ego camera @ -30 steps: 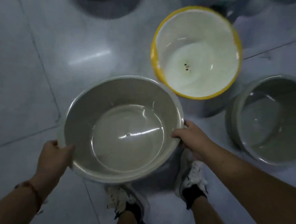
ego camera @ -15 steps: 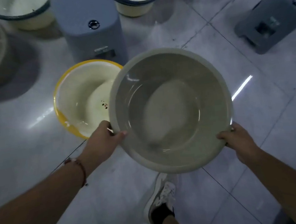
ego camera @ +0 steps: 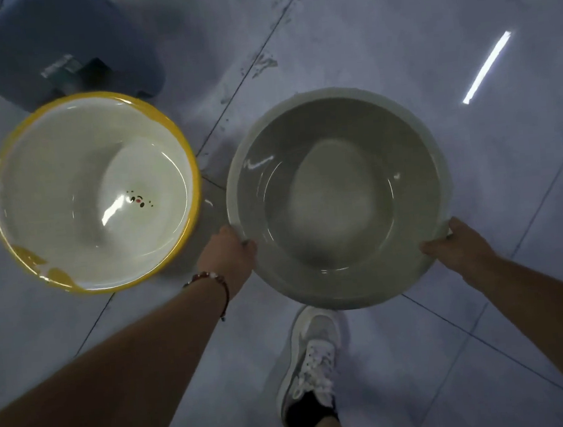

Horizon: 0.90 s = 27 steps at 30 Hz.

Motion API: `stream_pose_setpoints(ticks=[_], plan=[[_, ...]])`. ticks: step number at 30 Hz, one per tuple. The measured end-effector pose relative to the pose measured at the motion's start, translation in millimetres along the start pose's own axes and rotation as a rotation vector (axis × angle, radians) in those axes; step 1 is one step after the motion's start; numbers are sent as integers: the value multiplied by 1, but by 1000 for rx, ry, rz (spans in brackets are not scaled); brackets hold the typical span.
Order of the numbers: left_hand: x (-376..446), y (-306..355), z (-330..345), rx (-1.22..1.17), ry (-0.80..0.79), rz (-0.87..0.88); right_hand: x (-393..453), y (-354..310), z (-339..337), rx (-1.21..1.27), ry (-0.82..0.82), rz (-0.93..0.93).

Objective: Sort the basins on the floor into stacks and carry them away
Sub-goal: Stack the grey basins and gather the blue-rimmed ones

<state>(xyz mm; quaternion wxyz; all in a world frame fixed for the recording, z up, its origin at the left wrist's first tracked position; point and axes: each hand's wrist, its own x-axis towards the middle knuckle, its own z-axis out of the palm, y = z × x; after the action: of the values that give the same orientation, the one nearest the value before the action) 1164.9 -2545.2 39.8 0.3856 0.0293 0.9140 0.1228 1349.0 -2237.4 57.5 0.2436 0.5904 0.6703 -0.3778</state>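
1. Head view looks straight down at a grey basin held over the tiled floor, both hands on its near rim.
2. At the basin's left rim, the left hand grips with its thumb curled over the lip and its fingers hidden under the edge; a red beaded bracelet circles that wrist.
3. At the near-right rim, the right hand grips the same way, thumb lying along the lip, fingers tucked beneath.
4. Whether the grey basin touches the floor or hangs just above it, I cannot tell; it tilts a little toward the person.
5. Just beside it on the left, apart by a narrow strip of floor, stands a yellow-rimmed white basin with small dark and red marks in its bottom.
6. Behind the yellow-rimmed basin, at the top left, a blue-grey box-shaped unit stands on the floor, close to that basin's far rim.
7. A white and grey sneaker with a black sock stands on the floor directly below the grey basin's near edge.
8. A bright strip of reflected light lies on the tiles to the upper right, well apart from the basin.
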Motion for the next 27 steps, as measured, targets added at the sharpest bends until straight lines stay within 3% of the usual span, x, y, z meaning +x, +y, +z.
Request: stream_pose_setpoints(ticks=[6,11,19,23,27], plan=[[12,-17,-13,185,-218,106,-3,-11,4,-118,-129,-4],[-40,8,-88,244,-112,138,-74,-78,-15,-439,-64,-296],[-185,-19,-281,352,148,269,-306,-214,-37,-797,51,-747],[-297,-76,-381,314,260,261,-465,-258,-28,-862,145,-959],[-407,-161,-462,312,353,164,-611,-293,-6,-924,119,-1084]])
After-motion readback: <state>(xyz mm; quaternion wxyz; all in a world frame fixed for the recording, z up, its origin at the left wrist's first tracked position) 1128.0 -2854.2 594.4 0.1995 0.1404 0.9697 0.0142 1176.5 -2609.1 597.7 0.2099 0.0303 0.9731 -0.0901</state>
